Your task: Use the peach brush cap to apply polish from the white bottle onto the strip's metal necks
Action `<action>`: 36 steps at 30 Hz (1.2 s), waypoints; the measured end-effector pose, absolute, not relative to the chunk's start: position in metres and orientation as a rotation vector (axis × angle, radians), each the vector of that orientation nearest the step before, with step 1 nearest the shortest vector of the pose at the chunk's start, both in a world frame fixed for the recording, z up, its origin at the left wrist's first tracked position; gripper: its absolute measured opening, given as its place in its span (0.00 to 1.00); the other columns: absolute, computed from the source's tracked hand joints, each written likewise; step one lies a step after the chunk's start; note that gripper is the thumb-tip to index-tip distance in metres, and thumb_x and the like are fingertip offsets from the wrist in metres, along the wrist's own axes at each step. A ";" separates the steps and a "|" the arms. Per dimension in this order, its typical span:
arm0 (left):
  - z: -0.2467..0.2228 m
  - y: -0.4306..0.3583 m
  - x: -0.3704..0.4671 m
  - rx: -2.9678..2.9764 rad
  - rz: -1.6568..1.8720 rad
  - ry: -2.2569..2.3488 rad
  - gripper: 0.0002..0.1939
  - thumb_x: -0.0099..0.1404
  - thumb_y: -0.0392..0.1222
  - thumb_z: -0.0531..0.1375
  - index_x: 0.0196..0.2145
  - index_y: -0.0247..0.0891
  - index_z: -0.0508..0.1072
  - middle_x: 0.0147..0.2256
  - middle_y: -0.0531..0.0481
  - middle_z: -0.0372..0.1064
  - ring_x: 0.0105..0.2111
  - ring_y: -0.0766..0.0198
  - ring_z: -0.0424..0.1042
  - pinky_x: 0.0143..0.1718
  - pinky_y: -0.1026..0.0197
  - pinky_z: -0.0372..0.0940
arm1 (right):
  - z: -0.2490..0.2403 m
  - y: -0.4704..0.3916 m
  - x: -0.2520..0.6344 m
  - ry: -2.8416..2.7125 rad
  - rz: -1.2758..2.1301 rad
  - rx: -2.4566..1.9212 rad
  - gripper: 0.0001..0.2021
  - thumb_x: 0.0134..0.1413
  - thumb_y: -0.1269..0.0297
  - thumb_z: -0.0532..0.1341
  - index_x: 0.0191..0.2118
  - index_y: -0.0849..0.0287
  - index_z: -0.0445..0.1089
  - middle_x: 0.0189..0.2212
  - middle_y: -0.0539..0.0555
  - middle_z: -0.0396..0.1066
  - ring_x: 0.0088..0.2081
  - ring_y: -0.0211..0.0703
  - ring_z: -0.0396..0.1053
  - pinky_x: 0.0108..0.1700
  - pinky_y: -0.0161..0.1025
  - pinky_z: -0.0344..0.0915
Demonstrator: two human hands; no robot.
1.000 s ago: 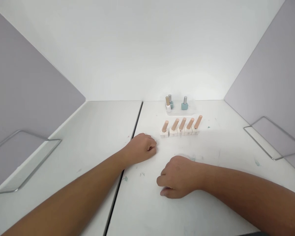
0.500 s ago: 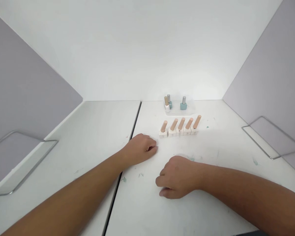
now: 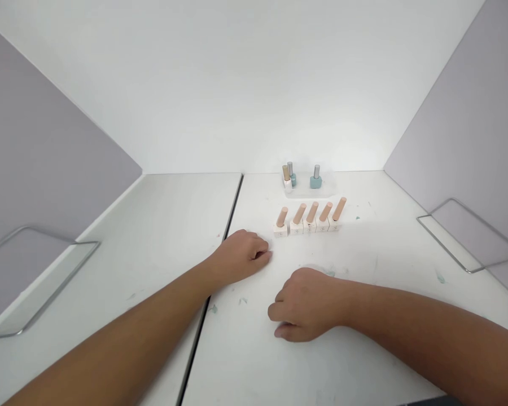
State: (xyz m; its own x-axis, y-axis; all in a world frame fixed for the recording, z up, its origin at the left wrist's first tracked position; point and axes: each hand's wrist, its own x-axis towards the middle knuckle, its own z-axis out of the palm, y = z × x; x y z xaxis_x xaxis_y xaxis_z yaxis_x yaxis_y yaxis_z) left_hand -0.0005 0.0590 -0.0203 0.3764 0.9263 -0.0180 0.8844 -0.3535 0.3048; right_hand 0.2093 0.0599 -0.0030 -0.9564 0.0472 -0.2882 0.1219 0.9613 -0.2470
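My left hand (image 3: 246, 255) rests on the white table, fingers curled in and thumb close to the index finger, with nothing seen in it. Nearer to me, my right hand (image 3: 301, 306) lies on the table in a loose fist, also with nothing seen in it. Beyond both hands stands a row of several nail polish bottles (image 3: 309, 226) with white square bodies and tall peach caps. The leftmost bottle (image 3: 280, 230) stands slightly apart from the others and is the one closest to my left hand. Neither hand touches a bottle.
Behind the row, a clear tray (image 3: 305, 193) holds a teal polish bottle (image 3: 315, 182), another teal bottle (image 3: 293, 180) and a white one with a gold cap (image 3: 288, 184). A dark seam (image 3: 198, 332) splits the table. Wire frames (image 3: 451, 247) stick out from both side panels.
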 end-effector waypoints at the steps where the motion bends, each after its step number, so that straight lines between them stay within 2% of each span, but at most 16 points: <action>1: -0.021 0.059 -0.001 2.377 0.227 1.602 0.19 0.63 0.41 0.50 0.20 0.37 0.44 0.16 0.56 0.46 0.20 0.68 0.49 0.28 0.59 0.50 | -0.003 0.060 0.209 2.834 -0.386 0.124 0.14 0.61 0.55 0.48 0.32 0.58 0.62 0.24 0.46 0.66 0.22 0.33 0.48 0.25 0.37 0.45; 16: -0.019 0.059 0.001 2.383 0.218 1.595 0.19 0.64 0.42 0.49 0.20 0.37 0.45 0.17 0.57 0.46 0.20 0.68 0.47 0.33 0.59 0.53 | -0.002 0.059 0.209 2.819 -0.379 0.113 0.14 0.62 0.55 0.47 0.32 0.58 0.62 0.25 0.46 0.65 0.22 0.33 0.48 0.25 0.37 0.46; 36: -0.021 0.060 -0.001 2.399 0.236 1.588 0.19 0.64 0.42 0.49 0.20 0.37 0.45 0.17 0.56 0.47 0.20 0.68 0.48 0.30 0.58 0.50 | -0.001 0.059 0.208 2.815 -0.353 0.122 0.14 0.62 0.55 0.47 0.33 0.57 0.63 0.25 0.45 0.66 0.22 0.34 0.49 0.25 0.37 0.46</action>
State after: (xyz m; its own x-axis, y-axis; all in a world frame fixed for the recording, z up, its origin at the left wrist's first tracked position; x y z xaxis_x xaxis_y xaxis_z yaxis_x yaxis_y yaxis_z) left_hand -0.0006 0.0598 -0.0214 0.3912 0.9203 -0.0052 0.8792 -0.3720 0.2978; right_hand 0.2081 0.0594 -0.0010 -0.9510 0.0464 -0.3057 0.1204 0.9662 -0.2278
